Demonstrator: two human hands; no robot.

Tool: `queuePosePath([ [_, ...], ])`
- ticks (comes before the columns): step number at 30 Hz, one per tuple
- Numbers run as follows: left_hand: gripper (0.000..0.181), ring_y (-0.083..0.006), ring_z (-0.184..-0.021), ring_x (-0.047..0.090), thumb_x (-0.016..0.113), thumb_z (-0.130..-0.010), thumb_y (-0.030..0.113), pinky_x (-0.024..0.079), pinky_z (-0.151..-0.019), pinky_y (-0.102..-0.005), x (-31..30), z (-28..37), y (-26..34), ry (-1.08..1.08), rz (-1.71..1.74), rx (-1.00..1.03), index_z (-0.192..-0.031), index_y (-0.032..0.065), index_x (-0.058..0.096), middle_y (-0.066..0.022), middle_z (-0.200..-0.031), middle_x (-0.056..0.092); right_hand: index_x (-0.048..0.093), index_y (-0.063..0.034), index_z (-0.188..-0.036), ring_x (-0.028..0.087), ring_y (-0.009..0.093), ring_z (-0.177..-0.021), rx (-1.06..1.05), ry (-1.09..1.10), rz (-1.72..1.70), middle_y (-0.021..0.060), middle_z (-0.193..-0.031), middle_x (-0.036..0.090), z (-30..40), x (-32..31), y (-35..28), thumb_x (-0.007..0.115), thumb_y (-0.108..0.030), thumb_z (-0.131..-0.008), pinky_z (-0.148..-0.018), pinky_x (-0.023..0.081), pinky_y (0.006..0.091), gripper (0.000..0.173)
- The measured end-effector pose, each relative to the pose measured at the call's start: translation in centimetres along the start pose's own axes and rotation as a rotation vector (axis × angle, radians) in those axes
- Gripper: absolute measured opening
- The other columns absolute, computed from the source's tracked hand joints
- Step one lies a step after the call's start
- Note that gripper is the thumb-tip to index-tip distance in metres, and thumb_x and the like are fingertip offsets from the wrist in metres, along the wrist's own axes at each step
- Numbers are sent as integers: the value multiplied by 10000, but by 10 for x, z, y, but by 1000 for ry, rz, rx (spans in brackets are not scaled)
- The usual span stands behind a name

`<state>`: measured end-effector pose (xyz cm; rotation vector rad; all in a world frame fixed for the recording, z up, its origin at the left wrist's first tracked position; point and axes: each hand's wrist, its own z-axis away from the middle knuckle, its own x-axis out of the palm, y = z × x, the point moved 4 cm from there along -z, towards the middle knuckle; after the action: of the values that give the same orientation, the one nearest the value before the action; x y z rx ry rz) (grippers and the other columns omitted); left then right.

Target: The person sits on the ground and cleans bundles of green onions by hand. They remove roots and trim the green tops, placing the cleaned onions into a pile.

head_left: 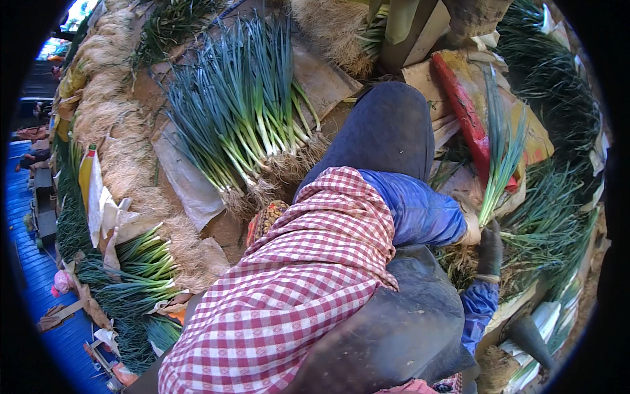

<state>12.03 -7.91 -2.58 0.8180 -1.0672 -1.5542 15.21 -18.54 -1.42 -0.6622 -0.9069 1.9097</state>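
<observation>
A small bunch of spring onions (494, 184) stands nearly upright to my right, with long green leaves and pale lower stems. My left hand (471, 230), with beige at the cuff below a blue sleeve, is closed around its lower stems; the fingers are mostly hidden. Against the base of the same bunch lies my right hand (490, 247) in a dark glove, its grip unclear. Beneath both hands is a heap of loose onion roots and trimmings (455, 266). More spring onions (536, 231) lie in a loose pile just beyond the right hand.
A sorted row of rooted spring onions (246, 113) lies on sheeting left of my raised knee (389, 128). Stacked bundles with pale roots (115, 118) form a wall at far left. A red object (462, 113) rests on a yellow sack (534, 133). Someone's boot (480, 15) shows at top.
</observation>
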Motion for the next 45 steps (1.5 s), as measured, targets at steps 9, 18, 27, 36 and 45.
queuePosePath([
  [9, 492, -326, -932, 660, 744, -705, 265, 539, -805, -396, -94, 128, 112, -39, -639, 285, -1120, 19, 647, -167, -1018, 681, 593, -2, -1042, 631, 217, -745, -61, 169, -313, 103, -823, 635, 11, 37, -46, 625, -111, -802, -692, 537, 340, 265],
  [18, 198, -183, -841, 651, 628, -868, 136, 545, -727, -299, -395, 388, -27, 1397, -109, 631, -1032, 49, 698, -92, -999, 693, 579, 18, -1190, 610, 218, -798, -82, 197, -377, 128, -911, 642, -7, -42, -11, 623, -60, -777, -681, 537, 330, 423],
  [27, 369, -226, -953, 608, 517, -915, 159, 493, -844, -320, -468, 498, -204, 1665, -366, -336, -1228, -23, 591, -170, -1105, 647, 640, -10, -881, 621, 226, -550, 222, 361, -530, 114, -723, 641, 4, 18, 32, 702, -100, -754, -516, 537, 357, 168],
  [36, 482, -273, -1048, 560, 449, -921, 286, 452, -910, -361, -476, 235, -167, 1183, -452, -235, -1263, -41, 542, -208, -1182, 588, 678, -16, -745, 626, 248, -665, -192, 510, -6, 123, -730, 654, 72, 28, -5, 699, -223, -666, -577, 483, 363, 222],
  [45, 611, -320, -1143, 511, 380, -927, 413, 410, -975, -401, -477, 189, -193, 1111, -432, -327, -1299, -58, 493, -246, -1258, 530, 611, 8, -992, 631, 228, -604, -43, 508, -188, 153, -766, 658, 63, 2, 35, 672, -91, -762, -525, 514, 364, 257],
])
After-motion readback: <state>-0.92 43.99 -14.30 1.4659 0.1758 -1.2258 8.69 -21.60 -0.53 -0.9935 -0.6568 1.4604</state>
